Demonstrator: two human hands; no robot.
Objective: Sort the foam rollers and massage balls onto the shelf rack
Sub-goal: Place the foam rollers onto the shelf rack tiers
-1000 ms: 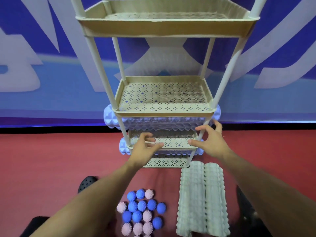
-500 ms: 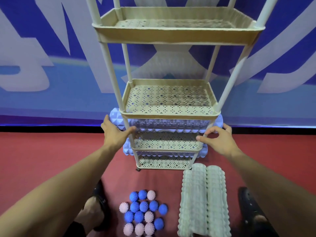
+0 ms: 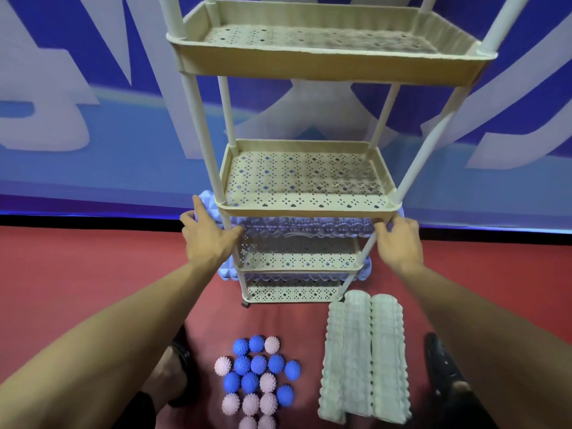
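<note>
Both hands are settling the purple roller (image 3: 306,226) on the rack (image 3: 305,207): the left hand (image 3: 209,239) grips its 9 o'clock end, the right hand (image 3: 397,239) curls at its 3 o'clock end, though what it holds I cannot tell. Next is probably the white rollers (image 3: 365,356) at 5 o'clock or the balls (image 3: 257,379) at 6, which calls for letting go and reaching down.

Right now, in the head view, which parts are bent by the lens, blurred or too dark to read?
Head view: the beige plastic shelf rack's posts lean and splay from wide-angle distortion; the two forearms stretch large at the bottom corners; the pale ribbed foam rollers look soft at their near ends; the dark shoe lies in shadow, without detail.
</note>
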